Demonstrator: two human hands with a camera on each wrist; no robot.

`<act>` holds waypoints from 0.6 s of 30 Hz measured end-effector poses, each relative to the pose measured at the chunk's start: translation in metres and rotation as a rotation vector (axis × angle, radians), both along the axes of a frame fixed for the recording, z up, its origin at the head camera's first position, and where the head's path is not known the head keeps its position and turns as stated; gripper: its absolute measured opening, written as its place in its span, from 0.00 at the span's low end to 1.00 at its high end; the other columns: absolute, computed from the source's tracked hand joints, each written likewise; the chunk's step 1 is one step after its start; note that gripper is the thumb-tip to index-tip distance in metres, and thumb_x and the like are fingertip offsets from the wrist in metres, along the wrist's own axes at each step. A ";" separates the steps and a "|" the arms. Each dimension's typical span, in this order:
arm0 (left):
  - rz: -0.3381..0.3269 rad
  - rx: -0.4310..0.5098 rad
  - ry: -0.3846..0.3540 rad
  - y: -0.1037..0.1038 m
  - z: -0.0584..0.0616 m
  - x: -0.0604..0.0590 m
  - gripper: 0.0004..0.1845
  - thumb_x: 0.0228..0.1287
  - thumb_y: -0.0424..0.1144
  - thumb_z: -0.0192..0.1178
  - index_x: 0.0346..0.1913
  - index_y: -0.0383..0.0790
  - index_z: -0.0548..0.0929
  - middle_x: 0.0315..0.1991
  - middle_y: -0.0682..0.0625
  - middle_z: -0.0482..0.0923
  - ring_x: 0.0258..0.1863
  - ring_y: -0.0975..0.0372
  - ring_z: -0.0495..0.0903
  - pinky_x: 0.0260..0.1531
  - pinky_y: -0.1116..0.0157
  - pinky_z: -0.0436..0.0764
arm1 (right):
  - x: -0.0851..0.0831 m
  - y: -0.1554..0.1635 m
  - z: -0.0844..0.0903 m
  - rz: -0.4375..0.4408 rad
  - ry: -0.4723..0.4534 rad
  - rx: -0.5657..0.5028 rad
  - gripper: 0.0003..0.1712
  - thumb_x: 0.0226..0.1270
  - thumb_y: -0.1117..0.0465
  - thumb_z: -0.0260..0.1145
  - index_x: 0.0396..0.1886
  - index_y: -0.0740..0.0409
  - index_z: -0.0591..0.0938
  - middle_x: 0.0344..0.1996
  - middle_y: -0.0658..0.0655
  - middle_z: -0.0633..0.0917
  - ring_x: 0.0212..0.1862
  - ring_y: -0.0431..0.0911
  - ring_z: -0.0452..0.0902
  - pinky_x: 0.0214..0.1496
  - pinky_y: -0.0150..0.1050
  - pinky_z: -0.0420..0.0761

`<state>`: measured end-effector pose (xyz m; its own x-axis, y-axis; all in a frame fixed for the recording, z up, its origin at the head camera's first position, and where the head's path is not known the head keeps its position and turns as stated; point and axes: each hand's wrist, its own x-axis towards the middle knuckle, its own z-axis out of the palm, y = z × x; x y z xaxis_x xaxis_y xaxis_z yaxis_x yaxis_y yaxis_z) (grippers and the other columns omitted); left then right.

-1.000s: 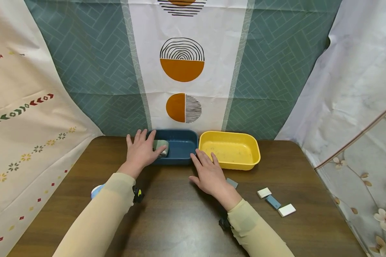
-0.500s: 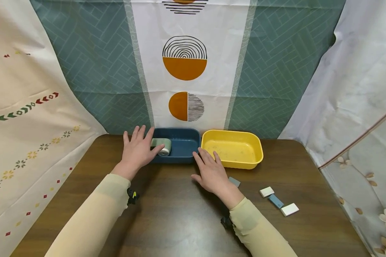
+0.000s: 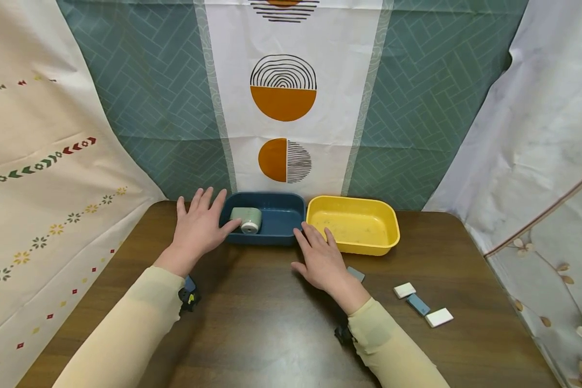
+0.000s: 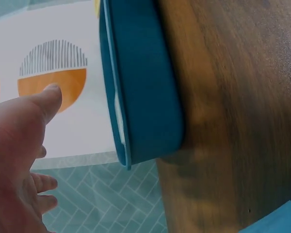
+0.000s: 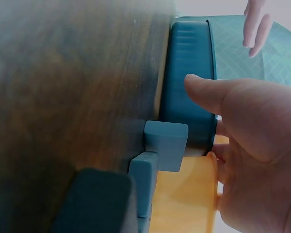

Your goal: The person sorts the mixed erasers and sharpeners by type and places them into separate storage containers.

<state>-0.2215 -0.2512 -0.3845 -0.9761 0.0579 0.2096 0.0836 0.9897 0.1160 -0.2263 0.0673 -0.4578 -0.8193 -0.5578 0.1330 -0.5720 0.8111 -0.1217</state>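
Observation:
My left hand (image 3: 198, 230) is held with fingers spread beside the left end of a dark blue bin (image 3: 283, 238). Its thumb points over the bin's near left rim; I cannot tell whether it touches. Inside the bin's left part lies a pale green, rounded thing (image 3: 244, 214) with a white round end. My right hand (image 3: 322, 264), fingers extended, hovers by the place where the blue bin meets a yellow bin (image 3: 393, 237). Neither hand holds anything. A grey-blue block (image 3: 355, 274) on the table is partly hidden by the right hand.
On the brown table (image 3: 262, 323), a white block (image 3: 404, 290), a blue block (image 3: 418, 305) and another white block (image 3: 438, 317) lie to the right. A blue thing (image 3: 189, 284) is mostly covered by the left sleeve. Patterned cloth (image 3: 291, 118) hangs behind the bins.
My left hand has drawn back leftward from the pale green thing, which now shows more fully in the blue bin. The right hand is almost still. The whole head view has shifted slightly.

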 end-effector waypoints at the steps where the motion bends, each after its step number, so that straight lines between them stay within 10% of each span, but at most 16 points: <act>1: -0.001 0.002 0.006 -0.001 0.001 0.002 0.50 0.79 0.69 0.58 0.90 0.41 0.58 0.87 0.30 0.53 0.86 0.35 0.48 0.78 0.25 0.39 | 0.000 0.000 0.000 -0.001 0.000 0.004 0.51 0.80 0.40 0.71 0.90 0.56 0.61 0.88 0.63 0.58 0.88 0.57 0.54 0.88 0.63 0.47; 18: -0.027 0.011 0.026 -0.017 0.003 0.036 0.51 0.77 0.64 0.65 0.89 0.39 0.59 0.85 0.28 0.55 0.85 0.32 0.50 0.77 0.24 0.38 | 0.002 -0.001 0.001 -0.009 0.011 0.023 0.52 0.80 0.38 0.70 0.91 0.55 0.60 0.89 0.62 0.58 0.88 0.56 0.53 0.88 0.63 0.47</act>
<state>-0.1851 -0.2684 -0.3814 -0.9685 0.0811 0.2356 0.1129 0.9858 0.1246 -0.2244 0.0662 -0.4567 -0.8229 -0.5533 0.1292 -0.5658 0.8188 -0.0970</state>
